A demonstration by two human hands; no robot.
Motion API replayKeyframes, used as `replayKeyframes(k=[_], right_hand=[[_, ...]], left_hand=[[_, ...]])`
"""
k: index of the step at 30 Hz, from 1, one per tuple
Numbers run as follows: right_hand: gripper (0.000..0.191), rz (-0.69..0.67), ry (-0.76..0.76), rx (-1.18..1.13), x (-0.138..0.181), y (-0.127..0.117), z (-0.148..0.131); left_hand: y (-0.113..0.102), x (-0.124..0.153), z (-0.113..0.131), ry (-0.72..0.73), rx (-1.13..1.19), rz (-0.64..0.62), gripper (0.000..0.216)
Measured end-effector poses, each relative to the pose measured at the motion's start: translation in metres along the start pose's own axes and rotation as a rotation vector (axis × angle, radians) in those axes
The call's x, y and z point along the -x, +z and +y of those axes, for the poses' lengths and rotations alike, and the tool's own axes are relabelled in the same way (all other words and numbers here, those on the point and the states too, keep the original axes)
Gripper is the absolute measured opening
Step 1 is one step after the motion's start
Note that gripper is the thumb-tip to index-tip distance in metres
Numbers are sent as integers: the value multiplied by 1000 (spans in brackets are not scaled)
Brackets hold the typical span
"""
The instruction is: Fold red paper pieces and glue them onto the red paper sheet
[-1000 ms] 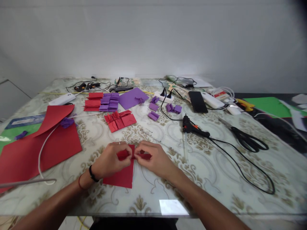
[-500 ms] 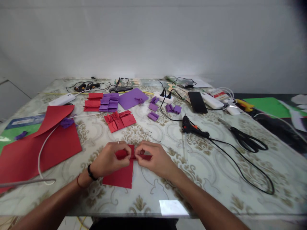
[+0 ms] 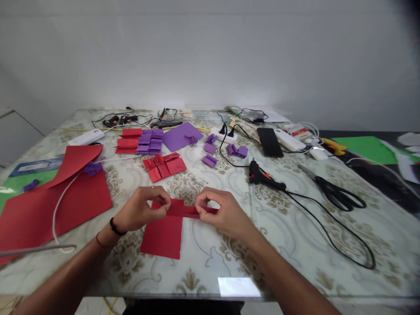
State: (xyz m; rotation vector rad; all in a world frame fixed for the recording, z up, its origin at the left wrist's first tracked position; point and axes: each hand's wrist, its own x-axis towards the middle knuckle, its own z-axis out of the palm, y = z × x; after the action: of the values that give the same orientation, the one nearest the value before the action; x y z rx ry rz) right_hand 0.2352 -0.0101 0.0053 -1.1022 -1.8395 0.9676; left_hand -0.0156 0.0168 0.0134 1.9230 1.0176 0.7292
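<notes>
A red paper strip [image 3: 187,211] with a folded edge runs between my two hands, just above the table. My left hand [image 3: 147,209] pinches at its left part, thumb and finger together, beside a squarish flap of red paper. Toward its right end my right hand [image 3: 221,211] grips the strip between thumb and fingertips. Below the strip a flat piece of red paper [image 3: 162,238] lies on the table. Whether strip and flat piece are joined, I cannot tell. Farther back sits a folded red paper piece [image 3: 164,167] with raised pleats.
On the right lie a black glue gun [image 3: 265,177] with its cord, black-handled scissors [image 3: 339,192] and a phone [image 3: 269,142]. Large red sheets [image 3: 75,197] cover the left. Folded purple pieces [image 3: 209,160] and a white power strip [image 3: 223,135] are at the back.
My hands have moved apart along the red paper strip, the left one leftward and the right one rightward. More of the strip shows between them.
</notes>
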Motion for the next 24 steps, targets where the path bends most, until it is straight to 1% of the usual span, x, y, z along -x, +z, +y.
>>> replayKeyframes(k=[3, 5, 8, 10, 11, 13, 15, 16, 17, 20, 23, 24], right_hand=[[11, 10, 21, -25, -1, -6, 0], [9, 31, 56, -65, -1, -10, 3], [6, 117, 133, -195, -2, -13, 10], [13, 181, 190, -292, -2, -11, 14], [16, 202, 218, -329, -2, -8, 16], [22, 221, 267, -371, -2, -1, 17], [24, 215, 287, -385, -1, 7, 15], [25, 192, 291, -395, 0, 11, 13], [25, 167, 300, -411, 0, 15, 11], [25, 77, 313, -428, 3, 23, 7], [21, -10, 299, -423, 5, 27, 7], [20, -30, 286, -428, 6, 28, 8]], left_hand=[[-10, -2, -6, -33, 76, 46, 4], [-17, -3, -10, -58, 152, 77, 7], [-21, -4, -16, -88, 282, 179, 14], [-17, -4, -18, -108, 361, 242, 23], [-14, -4, -17, -117, 389, 253, 31], [-4, -2, -15, -148, 431, 152, 42], [6, 0, -10, -147, 374, -33, 46], [12, 2, -7, -156, 334, -79, 45], [16, 3, -4, -173, 310, -98, 42], [26, 5, 0, -221, 315, -62, 34], [28, 6, -2, -248, 325, 0, 29], [28, 6, -2, -244, 316, 3, 27]])
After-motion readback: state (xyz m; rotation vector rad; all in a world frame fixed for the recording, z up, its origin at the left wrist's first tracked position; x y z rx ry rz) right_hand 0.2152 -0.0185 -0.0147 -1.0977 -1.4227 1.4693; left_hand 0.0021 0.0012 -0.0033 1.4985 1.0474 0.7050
